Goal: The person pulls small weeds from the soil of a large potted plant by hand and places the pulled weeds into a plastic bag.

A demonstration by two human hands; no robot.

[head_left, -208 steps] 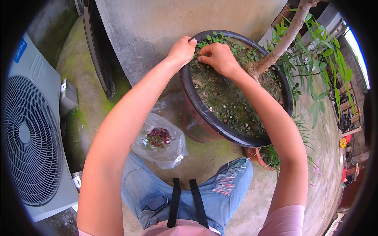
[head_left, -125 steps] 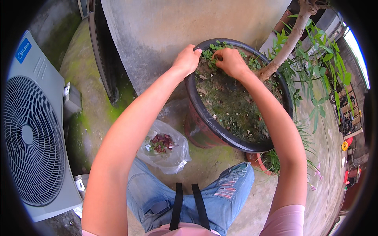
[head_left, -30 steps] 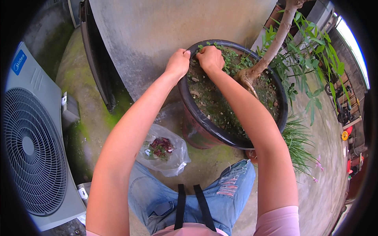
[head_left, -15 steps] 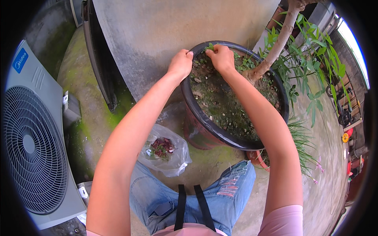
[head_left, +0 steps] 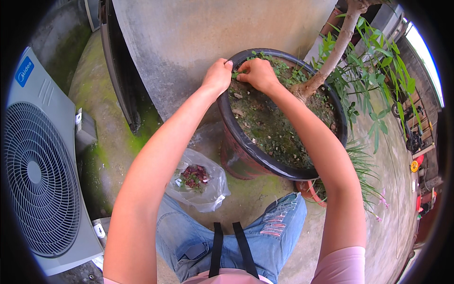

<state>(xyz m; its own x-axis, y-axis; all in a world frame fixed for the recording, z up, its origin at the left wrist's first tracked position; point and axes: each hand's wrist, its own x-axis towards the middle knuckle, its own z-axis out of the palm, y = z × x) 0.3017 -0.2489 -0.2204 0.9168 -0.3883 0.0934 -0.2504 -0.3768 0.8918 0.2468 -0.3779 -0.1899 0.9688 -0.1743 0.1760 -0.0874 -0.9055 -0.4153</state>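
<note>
A large round black-rimmed pot (head_left: 262, 166) holds mossy soil (head_left: 269, 128) and a slanting tree trunk (head_left: 331, 59). My left hand (head_left: 218, 76) is closed at the pot's far left rim, its curled fingers hiding whatever is in them. Just inside that rim, the thumb and fingers of my right hand (head_left: 258, 75) pinch a small green weed (head_left: 235, 74) close to the left hand. More little weeds (head_left: 295, 75) grow in the soil right of my right hand. Below my left forearm, a clear plastic bag (head_left: 208, 201) contains dark red and green plant scraps (head_left: 195, 177).
A concrete wall (head_left: 213, 28) rises behind the pot. To the left stand an air conditioner's outdoor unit (head_left: 42, 175) and a dark leaning panel (head_left: 118, 71). Leafy branches (head_left: 378, 61) spread at right, and a smaller terracotta pot (head_left: 309, 191) with grassy leaves sits near my right knee.
My right hand has shifted left and slightly nearer, from the weeds at the far rim to beside my left hand. The left hand has hardly moved.
</note>
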